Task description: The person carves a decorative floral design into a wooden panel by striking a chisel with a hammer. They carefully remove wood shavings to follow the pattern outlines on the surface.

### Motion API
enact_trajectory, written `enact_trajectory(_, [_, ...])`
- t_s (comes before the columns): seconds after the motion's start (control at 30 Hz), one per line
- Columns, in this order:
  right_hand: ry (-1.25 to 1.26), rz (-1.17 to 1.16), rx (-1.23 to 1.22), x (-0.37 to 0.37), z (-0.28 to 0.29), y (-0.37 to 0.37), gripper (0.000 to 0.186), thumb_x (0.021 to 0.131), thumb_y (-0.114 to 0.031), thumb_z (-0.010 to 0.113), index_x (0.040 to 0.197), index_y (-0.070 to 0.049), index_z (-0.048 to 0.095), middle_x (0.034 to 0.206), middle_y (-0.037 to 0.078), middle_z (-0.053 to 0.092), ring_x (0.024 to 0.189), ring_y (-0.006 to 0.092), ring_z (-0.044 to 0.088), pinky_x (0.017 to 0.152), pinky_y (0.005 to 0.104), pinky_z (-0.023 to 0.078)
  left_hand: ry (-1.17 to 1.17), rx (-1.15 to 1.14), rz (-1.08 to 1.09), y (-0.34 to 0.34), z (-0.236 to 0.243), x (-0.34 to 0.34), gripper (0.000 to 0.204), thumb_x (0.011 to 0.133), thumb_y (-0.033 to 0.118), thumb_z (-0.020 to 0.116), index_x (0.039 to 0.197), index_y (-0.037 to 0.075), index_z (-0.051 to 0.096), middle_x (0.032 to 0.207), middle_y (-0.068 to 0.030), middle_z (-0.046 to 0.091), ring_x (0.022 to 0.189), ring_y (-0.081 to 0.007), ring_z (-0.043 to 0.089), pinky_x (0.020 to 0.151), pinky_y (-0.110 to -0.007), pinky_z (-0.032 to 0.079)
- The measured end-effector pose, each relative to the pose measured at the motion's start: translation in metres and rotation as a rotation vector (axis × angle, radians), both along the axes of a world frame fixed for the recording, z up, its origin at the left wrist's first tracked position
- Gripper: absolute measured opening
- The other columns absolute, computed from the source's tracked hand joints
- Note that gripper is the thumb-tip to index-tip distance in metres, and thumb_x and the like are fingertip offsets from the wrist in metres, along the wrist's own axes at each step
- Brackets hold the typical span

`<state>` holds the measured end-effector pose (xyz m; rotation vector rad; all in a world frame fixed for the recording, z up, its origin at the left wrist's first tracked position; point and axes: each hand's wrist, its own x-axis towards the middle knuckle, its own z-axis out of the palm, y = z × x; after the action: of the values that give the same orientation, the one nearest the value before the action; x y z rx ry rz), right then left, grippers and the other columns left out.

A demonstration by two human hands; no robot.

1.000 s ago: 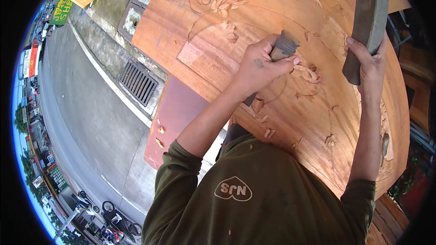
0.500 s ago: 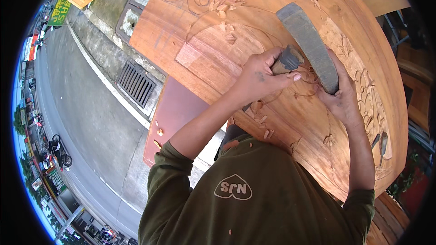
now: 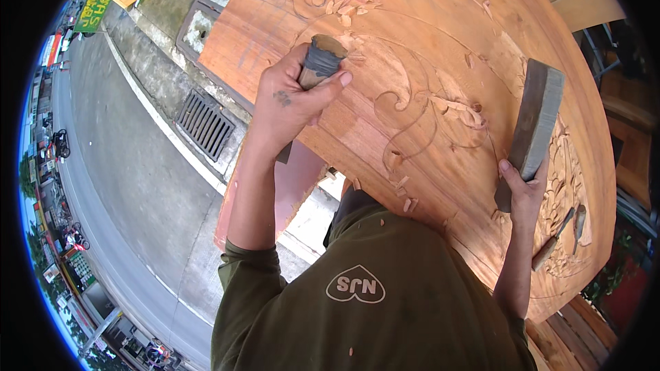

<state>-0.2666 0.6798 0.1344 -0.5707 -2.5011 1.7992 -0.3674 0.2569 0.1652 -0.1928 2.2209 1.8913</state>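
My left hand is closed round a chisel whose handle is wrapped in dark tape at its butt end. A bit of its flat blade shows below the wrist, past the panel's near edge. On the right, my right hand grips a long, dark wooden block used like a mallet, tilted up over the carved part. Between the hands lies a wide brown wood panel with drawn scrolls and partly cut leaf shapes.
Wood chips are scattered over the panel. Two more carving tools lie at its right end near dense carving. A reddish board sits below the left edge. Beyond are a drain grate and a road with parked motorcycles.
My hands have moved apart. The left has gone leftward and up with the chisel; the right has moved right and down, with the block now tilted the other way.
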Motion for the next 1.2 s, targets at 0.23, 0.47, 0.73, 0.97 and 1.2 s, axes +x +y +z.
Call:
enact_trajectory(0.23, [0.116,-0.029,0.663,0.017,0.016,0.014,0.095,0.09,-0.024,0.091,0.17,-0.016,0.039,0.125,0.012,0.067,0.097,0.0239,0.071,0.084,0.0414,0.061,0.172,-0.363,0.226,0.004,-0.083,0.115,0.054,0.092,0.026,0.089,0.134,0.0,0.067,0.083,-0.0088,0.075,0.07,-0.0188,0.073,0.067,-0.035,0.06])
enact_trajectory(0.47, [0.018,0.15,1.088,0.023,0.014,0.039,0.097,0.077,-0.03,0.095,0.164,-0.033,0.052,0.131,0.018,0.068,0.109,0.0374,0.069,0.095,0.0494,0.058,0.079,-0.701,0.088,0.051,-0.082,0.173,0.096,0.086,0.034,0.093,0.164,0.003,0.045,0.096,-0.0214,0.078,0.085,-0.0321,0.08,0.075,-0.04,0.061])
enact_trajectory(0.73, [0.228,0.22,0.995,0.037,0.005,0.055,0.092,0.083,-0.033,0.091,0.166,-0.027,0.05,0.136,0.021,0.067,0.123,0.0412,0.063,0.106,0.0521,0.052,0.104,-0.792,0.129,0.054,-0.087,0.183,0.1,0.088,0.045,0.09,0.165,0.002,0.044,0.085,-0.0222,0.074,0.08,-0.0395,0.076,0.073,-0.045,0.058])
enact_trajectory(0.97, [0.402,0.17,1.066,0.056,-0.019,0.082,0.079,0.089,-0.038,0.086,0.159,-0.016,0.058,0.13,0.02,0.07,0.116,0.0394,0.066,0.101,0.0498,0.055,-0.19,-0.747,0.133,0.08,-0.053,0.168,0.094,0.087,0.037,0.092,0.162,0.0,0.048,0.108,-0.0241,0.077,0.102,-0.0341,0.077,0.09,-0.042,0.058])
enact_trajectory(1.2, [0.652,0.092,1.088,0.052,-0.03,0.081,0.065,0.089,-0.036,0.087,0.146,-0.011,0.07,0.119,0.016,0.073,0.101,0.0351,0.07,0.09,0.0463,0.057,0.007,-0.718,0.16,0.066,-0.083,0.18,0.099,0.088,0.043,0.089,0.165,0.001,0.042,0.108,-0.0298,0.076,0.108,-0.0449,0.076,0.09,-0.047,0.057])
